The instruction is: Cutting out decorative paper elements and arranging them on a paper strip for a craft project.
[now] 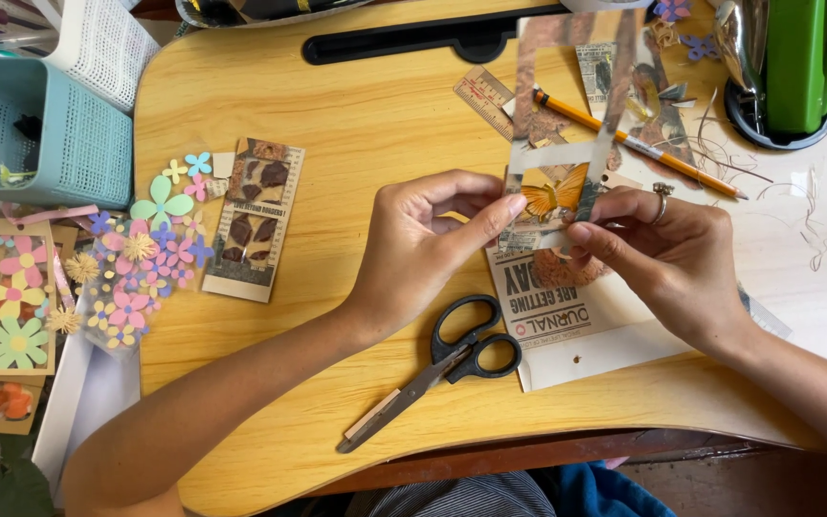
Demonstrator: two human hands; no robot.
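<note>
Two hands meet over the middle of a wooden lap desk (356, 124), both pinching the same small piece: an orange butterfly cutout (554, 194) on a clear sheet (571, 91) that rises away from the person toward the far edge. The left hand (423, 244) has its thumb and forefinger closed on the left edge of the piece, the other fingers curled loosely underneath; the right hand (667, 254), with a ring on one finger, grips the right edge between thumb and fingertips, so the piece is held lifted and steady between them, seemingly so it can be peeled or positioned with care. Directly below the hands lies a printed paper card (567, 325), turned upside down to the viewer, which appears to serve as the working base. Black-handled scissors (442, 369) rest closed just beside that card on its near left, within easy reach of the left hand. Beyond the hands, an orange pencil (638, 144) lies diagonally, partly across collage scraps, near a small ruler (483, 98). Farther left on the desk sits a brown patterned strip (256, 220), and beside it a scatter of pastel paper flowers (160, 249) spilling off toward a flower sticker sheet (19, 297). A teal basket (50, 134) stands at the far left corner, and a green tool in a stand (792, 67) at the far right.
</note>
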